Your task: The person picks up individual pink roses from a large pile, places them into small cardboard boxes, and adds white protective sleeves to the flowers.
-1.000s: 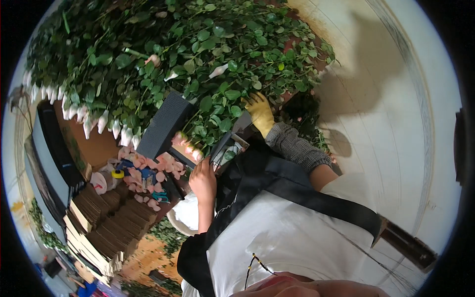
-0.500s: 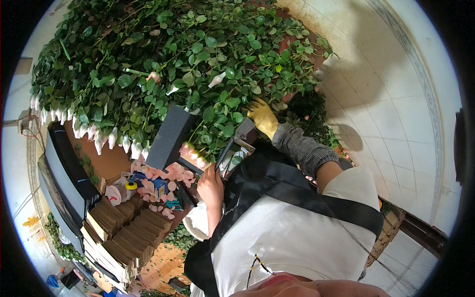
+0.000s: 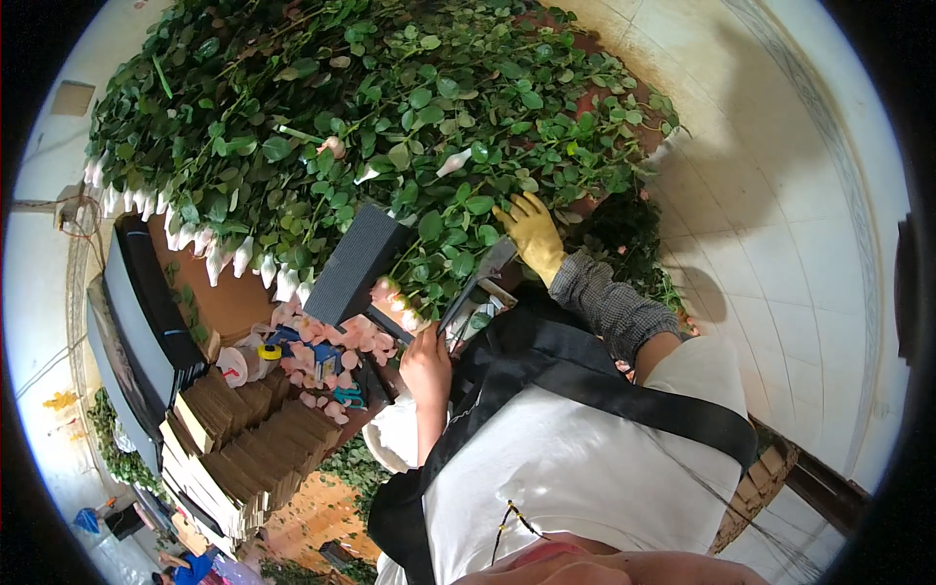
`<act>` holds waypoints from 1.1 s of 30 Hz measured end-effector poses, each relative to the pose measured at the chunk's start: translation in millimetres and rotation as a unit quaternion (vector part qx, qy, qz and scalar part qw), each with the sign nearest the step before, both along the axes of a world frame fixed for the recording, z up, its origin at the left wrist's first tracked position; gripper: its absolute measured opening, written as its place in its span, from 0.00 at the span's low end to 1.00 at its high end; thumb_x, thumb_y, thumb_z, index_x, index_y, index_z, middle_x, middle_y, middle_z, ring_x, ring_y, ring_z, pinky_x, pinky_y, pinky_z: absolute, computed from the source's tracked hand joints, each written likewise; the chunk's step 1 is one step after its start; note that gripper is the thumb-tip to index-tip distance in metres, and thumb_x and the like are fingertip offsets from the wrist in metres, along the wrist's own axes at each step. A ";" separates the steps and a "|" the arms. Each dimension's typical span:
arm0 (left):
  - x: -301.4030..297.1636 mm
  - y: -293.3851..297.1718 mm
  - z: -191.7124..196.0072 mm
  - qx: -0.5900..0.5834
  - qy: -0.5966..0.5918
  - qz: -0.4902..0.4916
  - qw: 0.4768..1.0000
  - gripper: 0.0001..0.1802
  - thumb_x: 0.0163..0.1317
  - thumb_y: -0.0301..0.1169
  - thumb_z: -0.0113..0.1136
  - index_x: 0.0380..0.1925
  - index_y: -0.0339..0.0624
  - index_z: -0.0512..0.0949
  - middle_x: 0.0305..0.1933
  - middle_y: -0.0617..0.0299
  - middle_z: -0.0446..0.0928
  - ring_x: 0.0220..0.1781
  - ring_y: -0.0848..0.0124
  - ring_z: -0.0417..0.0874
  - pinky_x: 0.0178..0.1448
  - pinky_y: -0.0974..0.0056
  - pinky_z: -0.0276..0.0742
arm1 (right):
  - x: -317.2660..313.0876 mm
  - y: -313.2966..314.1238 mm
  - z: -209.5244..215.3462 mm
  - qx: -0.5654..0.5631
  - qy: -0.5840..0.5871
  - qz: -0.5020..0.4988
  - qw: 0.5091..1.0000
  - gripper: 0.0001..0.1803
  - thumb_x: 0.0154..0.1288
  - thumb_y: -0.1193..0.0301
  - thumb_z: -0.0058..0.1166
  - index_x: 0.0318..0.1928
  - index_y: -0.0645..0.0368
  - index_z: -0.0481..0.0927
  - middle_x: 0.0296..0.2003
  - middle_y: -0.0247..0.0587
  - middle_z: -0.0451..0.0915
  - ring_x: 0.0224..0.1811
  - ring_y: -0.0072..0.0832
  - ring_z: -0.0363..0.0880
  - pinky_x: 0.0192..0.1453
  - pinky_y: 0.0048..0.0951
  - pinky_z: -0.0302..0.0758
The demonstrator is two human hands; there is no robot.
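Two hands at work: the yellow-gloved right hand [image 3: 531,232] presses flat-open into the rose stems [image 3: 390,127], while the bare left hand [image 3: 426,363] grips a cutting tool [image 3: 475,290]. Most of the heap looks unsorted, loose petals [image 3: 341,336] littering the counter [image 3: 229,302].

- A tall dark grey box [image 3: 359,263] stood tilted at the edge of the leafy pile, just above the scattered pink petals.
- Stacks of brown cardboard sheets [image 3: 244,448] lay in rows at my lower left, below the petals.
- A row of white paper sleeves [image 3: 249,268] wrapped the flower heads along the pile's left edge.
- A small yellow tape roll [image 3: 269,352] sat among the petals; I could not make out a label.
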State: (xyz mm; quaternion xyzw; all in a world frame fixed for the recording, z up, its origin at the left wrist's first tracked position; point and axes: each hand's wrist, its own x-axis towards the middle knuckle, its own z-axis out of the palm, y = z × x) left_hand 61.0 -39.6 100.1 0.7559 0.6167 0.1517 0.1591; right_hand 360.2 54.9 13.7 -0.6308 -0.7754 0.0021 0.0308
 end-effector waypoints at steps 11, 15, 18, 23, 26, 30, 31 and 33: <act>4.7 1.0 3.9 0.012 0.003 0.000 1.000 0.12 0.66 0.31 0.62 0.48 0.42 0.82 0.41 0.55 0.85 0.40 0.55 0.86 0.46 0.55 0.81 | 8.5 -4.6 -27.1 -0.061 0.022 0.016 0.998 0.23 0.74 0.72 0.44 0.68 0.56 0.66 0.67 0.42 0.69 0.71 0.39 0.65 0.80 0.41 0.58; 5.8 -1.3 3.5 0.019 0.014 0.000 1.000 0.12 0.65 0.31 0.62 0.47 0.42 0.82 0.42 0.56 0.85 0.40 0.55 0.86 0.46 0.55 0.80 | 10.3 3.0 -45.0 -0.017 0.029 0.000 0.999 0.21 0.67 0.72 0.46 0.60 0.53 0.74 0.57 0.44 0.74 0.66 0.40 0.70 0.75 0.41 0.63; 7.2 -3.7 6.7 0.000 0.017 0.016 1.000 0.12 0.64 0.31 0.63 0.47 0.43 0.82 0.42 0.56 0.85 0.41 0.55 0.86 0.46 0.55 0.80 | 9.1 19.6 -70.5 0.009 0.012 -0.009 1.000 0.20 0.62 0.73 0.49 0.55 0.51 0.80 0.50 0.46 0.78 0.62 0.41 0.73 0.71 0.41 0.67; 6.8 -0.6 3.7 0.019 -0.007 0.017 1.000 0.11 0.64 0.30 0.63 0.46 0.43 0.82 0.40 0.54 0.84 0.40 0.53 0.85 0.46 0.54 0.80 | 16.0 25.5 -57.9 0.069 0.027 0.046 0.996 0.22 0.62 0.71 0.51 0.57 0.52 0.81 0.54 0.46 0.81 0.63 0.41 0.74 0.74 0.40 0.66; 10.6 2.0 5.4 0.015 -0.006 0.016 1.000 0.11 0.64 0.30 0.62 0.45 0.43 0.82 0.38 0.54 0.84 0.39 0.53 0.85 0.46 0.54 0.79 | 26.2 21.4 -92.4 0.038 0.176 0.055 0.982 0.21 0.71 0.69 0.46 0.63 0.53 0.76 0.65 0.48 0.73 0.68 0.42 0.70 0.79 0.43 0.58; 14.2 1.0 7.3 0.022 -0.004 0.032 0.999 0.09 0.64 0.29 0.62 0.44 0.42 0.82 0.37 0.54 0.83 0.39 0.53 0.85 0.46 0.53 0.79 | 17.4 19.9 -128.2 -0.062 0.866 -0.026 0.495 0.26 0.76 0.73 0.44 0.70 0.66 0.60 0.70 0.52 0.65 0.70 0.40 0.65 0.80 0.42 0.59; 14.6 -0.3 8.5 0.021 0.001 0.035 0.999 0.09 0.64 0.29 0.62 0.44 0.42 0.82 0.37 0.54 0.83 0.39 0.54 0.85 0.46 0.53 0.79 | 15.8 15.6 -132.8 -0.064 0.953 -0.020 0.295 0.33 0.74 0.75 0.49 0.73 0.69 0.52 0.74 0.53 0.58 0.73 0.40 0.63 0.82 0.45 0.57; 12.4 -4.8 8.8 0.014 0.021 0.049 0.998 0.10 0.64 0.29 0.62 0.45 0.43 0.82 0.39 0.55 0.84 0.40 0.55 0.85 0.47 0.54 0.79 | -1.0 20.2 -111.2 -0.030 0.958 0.183 0.217 0.32 0.75 0.75 0.47 0.73 0.69 0.51 0.73 0.57 0.59 0.72 0.46 0.63 0.82 0.49 0.57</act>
